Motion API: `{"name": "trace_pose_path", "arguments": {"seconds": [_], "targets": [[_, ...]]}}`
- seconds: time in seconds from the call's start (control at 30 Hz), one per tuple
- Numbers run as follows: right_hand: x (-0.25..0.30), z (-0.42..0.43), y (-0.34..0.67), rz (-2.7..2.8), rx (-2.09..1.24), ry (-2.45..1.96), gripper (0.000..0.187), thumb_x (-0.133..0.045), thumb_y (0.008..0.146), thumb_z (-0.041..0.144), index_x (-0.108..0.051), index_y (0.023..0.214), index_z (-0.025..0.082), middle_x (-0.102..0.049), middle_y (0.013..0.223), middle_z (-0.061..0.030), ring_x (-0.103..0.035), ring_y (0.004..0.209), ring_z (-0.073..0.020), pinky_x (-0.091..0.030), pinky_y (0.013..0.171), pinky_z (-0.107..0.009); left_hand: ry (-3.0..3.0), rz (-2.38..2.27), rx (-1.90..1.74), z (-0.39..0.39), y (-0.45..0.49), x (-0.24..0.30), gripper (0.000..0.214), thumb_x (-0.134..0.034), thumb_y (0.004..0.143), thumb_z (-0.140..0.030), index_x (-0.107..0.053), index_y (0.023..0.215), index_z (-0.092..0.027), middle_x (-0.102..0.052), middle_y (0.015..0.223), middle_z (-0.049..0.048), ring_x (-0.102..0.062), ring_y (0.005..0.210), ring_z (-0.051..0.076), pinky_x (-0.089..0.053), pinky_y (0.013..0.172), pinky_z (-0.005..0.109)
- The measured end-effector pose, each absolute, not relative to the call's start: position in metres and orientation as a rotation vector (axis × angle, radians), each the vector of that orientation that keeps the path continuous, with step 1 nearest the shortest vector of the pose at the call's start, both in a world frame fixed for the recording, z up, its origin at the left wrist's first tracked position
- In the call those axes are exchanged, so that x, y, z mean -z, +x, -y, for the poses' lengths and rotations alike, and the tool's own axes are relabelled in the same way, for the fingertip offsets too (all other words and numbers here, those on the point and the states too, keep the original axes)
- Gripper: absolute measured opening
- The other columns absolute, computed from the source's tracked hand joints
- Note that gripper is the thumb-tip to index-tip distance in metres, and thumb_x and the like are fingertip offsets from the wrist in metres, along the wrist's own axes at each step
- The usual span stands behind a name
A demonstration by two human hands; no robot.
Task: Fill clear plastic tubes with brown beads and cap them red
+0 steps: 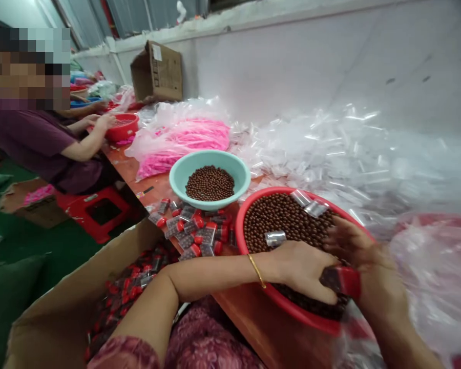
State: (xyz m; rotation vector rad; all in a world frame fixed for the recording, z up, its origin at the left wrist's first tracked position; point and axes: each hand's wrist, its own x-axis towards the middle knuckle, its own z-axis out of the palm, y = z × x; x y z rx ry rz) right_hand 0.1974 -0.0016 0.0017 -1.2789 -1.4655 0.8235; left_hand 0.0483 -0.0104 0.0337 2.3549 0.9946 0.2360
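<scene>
My right hand [355, 251] is shut around a clear tube [332, 279] of dark beads with a red cap [349, 282]. My left hand [301, 271], with a gold bangle [256, 270] on its wrist, sits over a red plastic basin [241, 230] heaped with brown beads [288, 220]. Its fingers touch the tube's lower side, and I cannot tell whether they grip it. Several empty clear tubes [275, 238] lie on the beads. A teal bowl [176, 177] of the same beads stands beyond the basin.
Red-capped filled tubes [188, 225] lie on the orange table [246, 307], and more fill a cardboard box [130, 287]. A heap of clear plastic tubes [330, 159] and pink items in plastic [184, 143] lie behind. A co-worker's hands [105, 122] work at a red bowl [123, 128].
</scene>
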Motion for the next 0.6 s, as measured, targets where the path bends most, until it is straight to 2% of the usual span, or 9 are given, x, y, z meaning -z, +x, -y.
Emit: {"name": "trace_pose_path", "arguments": {"seconds": [0.07,0.13,0.2,0.3,0.37,0.43,0.53,0.6], "targets": [[0.005,0.009,0.199,1.525,-0.997,-1.202,0.062,-0.016,0.09,0.059,-0.045,0.135,0.029,-0.059,0.126,-0.0093,-0.057,0.114,-0.0255,-0.045,0.097,-0.048,2.399,-0.988,-0.27,0.022,0.053,-0.027,0.036,-0.06,0.07,-0.045,-0.061,0.091,-0.017,-0.071,0.085,0.0096,-0.067,0.079,0.026,-0.047,0.062,0.03],[0.014,0.02,0.201,1.627,-1.158,-1.147,0.061,-0.014,0.091,0.058,-0.032,0.144,0.033,-0.045,0.144,-0.0041,-0.041,0.133,-0.0216,-0.033,0.11,-0.047,2.435,-0.981,-0.258,0.033,0.055,-0.019,0.04,-0.06,0.071,-0.047,-0.061,0.095,-0.014,-0.071,0.086,0.012,-0.067,0.079,0.027,-0.048,0.064,0.032],[0.024,0.032,0.203,1.672,-1.257,-1.134,0.059,-0.018,0.093,0.055,-0.025,0.146,0.032,-0.032,0.152,-0.0016,-0.03,0.139,-0.0187,-0.025,0.115,-0.044,2.473,-0.96,-0.205,0.04,0.054,-0.012,0.041,-0.058,0.074,-0.045,-0.06,0.098,-0.012,-0.071,0.087,0.0137,-0.067,0.077,0.028,-0.049,0.063,0.034],[0.027,0.045,0.199,1.691,-1.239,-1.14,0.059,-0.024,0.093,0.055,-0.027,0.146,0.029,-0.024,0.155,-0.0013,-0.024,0.142,-0.0184,-0.017,0.118,-0.044,2.515,-0.907,-0.218,0.044,0.05,-0.008,0.031,-0.058,0.075,-0.039,-0.06,0.093,-0.013,-0.071,0.085,0.0125,-0.066,0.073,0.026,-0.048,0.061,0.032],[0.018,0.044,0.189,1.694,-1.203,-1.121,0.061,-0.024,0.092,0.057,-0.03,0.145,0.028,-0.028,0.153,-0.0018,-0.027,0.141,-0.0192,-0.019,0.117,-0.044,2.475,-0.923,-0.321,0.044,0.045,-0.009,0.024,-0.061,0.073,-0.037,-0.06,0.084,-0.016,-0.07,0.079,0.009,-0.064,0.069,0.022,-0.046,0.06,0.028],[0.003,0.034,0.177,1.673,-1.188,-1.077,0.064,-0.016,0.092,0.06,-0.033,0.144,0.027,-0.042,0.146,-0.0038,-0.039,0.134,-0.0198,-0.027,0.114,-0.043,2.367,-1.031,-0.459,0.046,0.036,-0.011,0.017,-0.062,0.071,-0.034,-0.057,0.074,-0.018,-0.067,0.071,0.0047,-0.06,0.062,0.017,-0.043,0.057,0.025],[-0.014,0.011,0.163,1.637,-1.098,-1.137,0.069,-0.003,0.094,0.054,-0.055,0.127,0.023,-0.068,0.111,-0.0057,-0.059,0.111,-0.0201,-0.041,0.102,-0.042,2.224,-1.302,-0.669,0.056,0.004,-0.013,0.014,-0.06,0.074,-0.031,-0.054,0.068,-0.02,-0.063,0.064,0.0003,-0.056,0.056,0.013,-0.04,0.055,0.023],[-0.017,-0.001,0.164,1.784,-0.829,-1.275,0.051,-0.028,0.092,0.052,-0.066,0.108,0.021,-0.071,0.099,-0.0068,-0.063,0.1,-0.0236,-0.044,0.096,-0.044,2.201,-1.543,-0.788,0.07,-0.033,-0.016,0.012,-0.058,0.076,-0.031,-0.056,0.071,-0.021,-0.063,0.064,-0.0006,-0.056,0.057,0.013,-0.041,0.057,0.023]]}}
